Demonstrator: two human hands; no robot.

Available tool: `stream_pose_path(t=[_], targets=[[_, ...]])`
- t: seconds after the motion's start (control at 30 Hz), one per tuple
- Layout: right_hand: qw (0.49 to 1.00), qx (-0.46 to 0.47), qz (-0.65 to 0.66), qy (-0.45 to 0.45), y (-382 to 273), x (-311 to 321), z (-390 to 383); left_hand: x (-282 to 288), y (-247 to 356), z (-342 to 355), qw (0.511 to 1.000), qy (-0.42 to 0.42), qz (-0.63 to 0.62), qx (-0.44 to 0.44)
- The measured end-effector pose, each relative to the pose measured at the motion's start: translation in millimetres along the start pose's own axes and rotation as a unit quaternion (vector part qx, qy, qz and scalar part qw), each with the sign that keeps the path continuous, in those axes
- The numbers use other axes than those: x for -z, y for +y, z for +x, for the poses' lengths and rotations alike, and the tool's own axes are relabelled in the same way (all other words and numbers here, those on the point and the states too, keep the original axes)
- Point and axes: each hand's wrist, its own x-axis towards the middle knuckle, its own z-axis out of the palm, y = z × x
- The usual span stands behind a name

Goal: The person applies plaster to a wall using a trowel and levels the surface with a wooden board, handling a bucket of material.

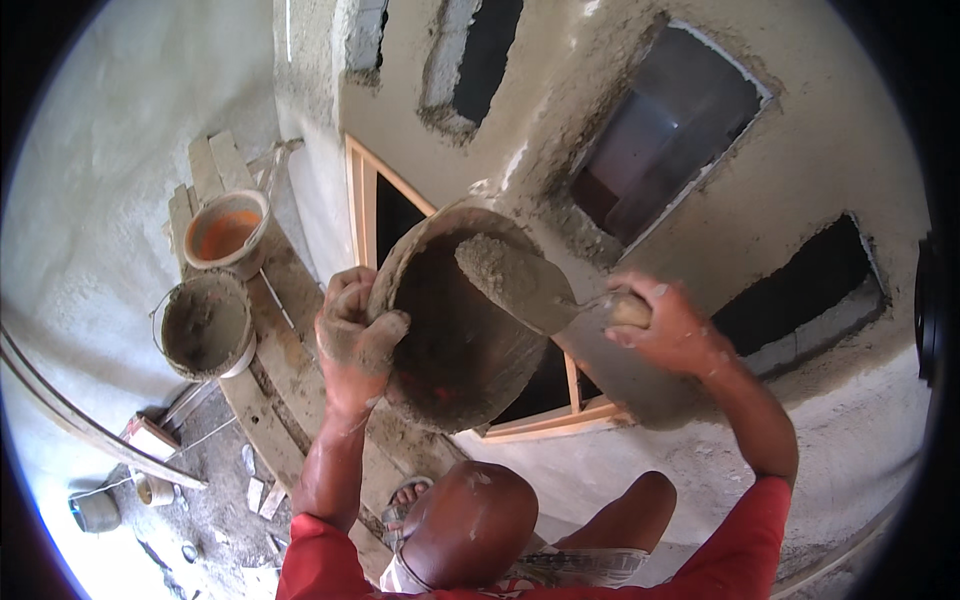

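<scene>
My left hand is closed on the left rim of a round mortar bucket, its thumb over the edge. The bucket is tipped so that its dark, mortar-smeared inside shows. My right hand wraps round the wooden handle of a trowel. The blade reaches left across the bucket's mouth, carrying a lump of wet grey mortar toward its tip. Behind the bucket and the trowel rises a plastered wall. How much mortar lies in the bucket is hard to tell in the shadow.
To the left, an orange-lined bucket and a mortar-coated bucket stand on wooden planks. The wall has several rough-edged openings and a wooden frame. Lower left, debris and a small pail lie on the floor. My knees are below.
</scene>
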Motion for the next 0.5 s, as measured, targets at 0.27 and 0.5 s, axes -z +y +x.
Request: stream_pose_path(t=[0.27,0.5], targets=[[0.993,0.102,-0.065,-0.009,-45,139,-5,12,-7,-3,0.999,0.039,0.011,0.018],[0.968,-0.022,-0.125,0.217,-25,190,57,17,-18,-13,0.998,0.041,-0.044,0.032]])
